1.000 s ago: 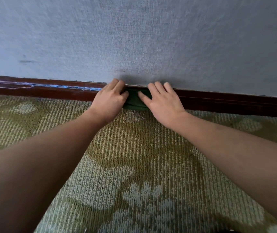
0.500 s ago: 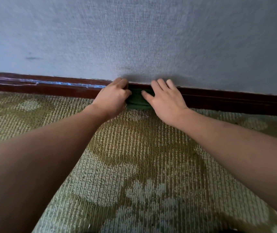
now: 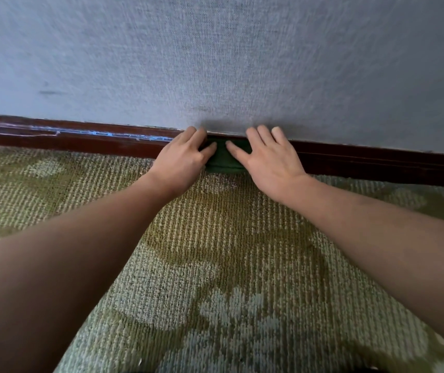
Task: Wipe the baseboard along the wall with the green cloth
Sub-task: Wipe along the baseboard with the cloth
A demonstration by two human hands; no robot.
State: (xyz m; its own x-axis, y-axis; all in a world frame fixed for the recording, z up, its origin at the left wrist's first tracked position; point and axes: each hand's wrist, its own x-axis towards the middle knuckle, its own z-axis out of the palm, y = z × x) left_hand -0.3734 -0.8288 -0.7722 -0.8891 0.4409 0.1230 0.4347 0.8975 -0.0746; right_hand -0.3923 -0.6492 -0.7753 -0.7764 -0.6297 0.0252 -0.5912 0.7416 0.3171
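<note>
Green cloth (image 3: 223, 161) sits folded up small between my two hands, pressed flat against the dark brown baseboard (image 3: 377, 164) at the foot of the grey wall (image 3: 242, 63). My left hand (image 3: 181, 156) is on the left edge of the cloth, with the fingers curled and the thumb poking onto the cloth. My right hand (image 3: 266, 160) is on the right edge, with the fingers spread flat and reaching up to where the baseboard meets the wall. Its thumb lies across the cloth too. Both hands push on the cloth more than they grab it. Only the middle part of the cloth shows, and the rest is hidden under my hands.

I think I am in the middle of the wiping job. The cloth is on the board, so the wiping is under way. I cannot tell which parts are clean already. The board to the left has pale blue scratchy marks (image 3: 102, 133) along its top edge, and they look like scrapes or old paint, not dust. The board to the right looks dark and smooth. A lot of board runs off both ways, far past my hands, so I guess there is much left to wipe.

Near me is the green and yellow carpet (image 3: 215, 265) with a flower pattern, and my arms stretch over it.
</note>
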